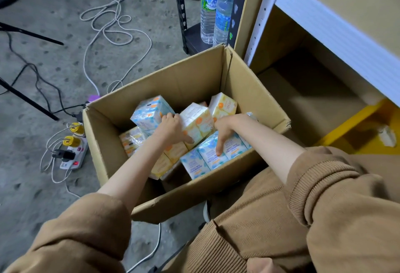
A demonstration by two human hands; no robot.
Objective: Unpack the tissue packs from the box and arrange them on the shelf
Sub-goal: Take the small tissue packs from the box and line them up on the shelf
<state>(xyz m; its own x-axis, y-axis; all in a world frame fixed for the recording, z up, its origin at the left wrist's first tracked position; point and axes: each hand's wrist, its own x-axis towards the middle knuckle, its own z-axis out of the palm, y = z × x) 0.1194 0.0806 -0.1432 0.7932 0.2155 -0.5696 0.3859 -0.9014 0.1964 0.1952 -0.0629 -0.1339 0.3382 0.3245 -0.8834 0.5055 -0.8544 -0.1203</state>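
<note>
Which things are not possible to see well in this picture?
Head view:
- Bottom of the brown cardboard box, under piled tissue packs.
- Fingertips of the right hand, behind the pale yellow tissue pack.
- White metal shelf, cut by the right edge.
- Small print on the blue-white tissue pack, too small.

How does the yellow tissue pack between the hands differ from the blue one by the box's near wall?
The yellow pack has orange dots; the blue pack has blue dots. The yellow pack stands higher, tilted, gripped by the left hand; the blue pack lies lower, with fingers of the right hand resting on it. Both are wrapped multi-packs inside the cardboard box.
</note>
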